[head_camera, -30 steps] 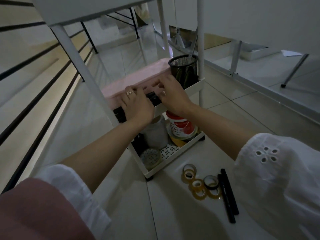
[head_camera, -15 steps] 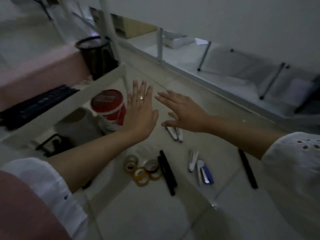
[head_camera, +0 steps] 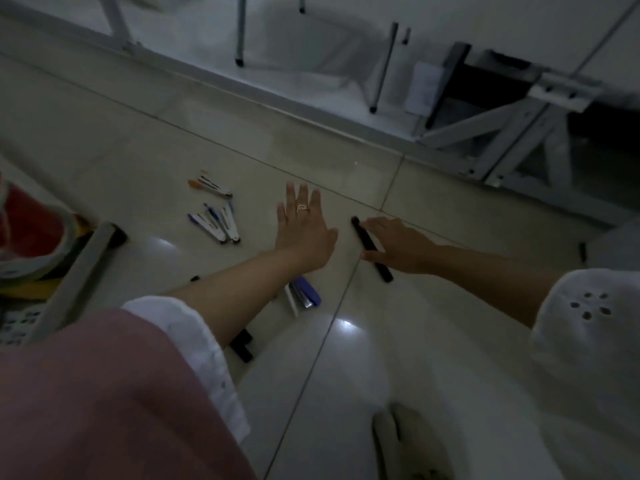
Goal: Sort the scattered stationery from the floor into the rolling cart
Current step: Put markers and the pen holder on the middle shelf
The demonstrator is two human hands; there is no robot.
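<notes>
1. The rolling cart [head_camera: 81,268] is showing at the left edge only. The corner of its lowest tray is in view, a pale, flat-sided rim with a black castor [head_camera: 117,236] under it.
2. That tray is holding a round red tin [head_camera: 29,225], blurred, with something yellow [head_camera: 24,289] beside it and a white dotted piece [head_camera: 15,329] nearer the camera. What these two are cannot be told.
3. The floor [head_camera: 433,358] is lying in glossy pale tiles with thin dark joints, and it is reflecting two spots of light.
4. A black marker [head_camera: 384,271], long and matt, is lying on the floor along a tile joint, well apart from the cart.
5. The right hand [head_camera: 401,247] is resting over this marker with the thumb lying across its barrel and the fingers bent near its far end. Whether the hand is actually gripping it cannot be told.
6. The left hand [head_camera: 304,232] is hovering just beside the marker, palm down, with its fingers straight and slightly apart. It is wearing a ring and holding nothing.
7. A loose fan of slim white-and-blue pens [head_camera: 216,225] is lying between the cart and the left hand, with a smaller orange-tipped bundle [head_camera: 209,187] beyond it.
8. A purple stapler [head_camera: 308,293], blocky with a metal strip, is lying by the left forearm, with a thin white stick [head_camera: 290,301] touching its side.
9. Two more black markers [head_camera: 242,344] are lying side by side, partly hidden under the left forearm.
</notes>
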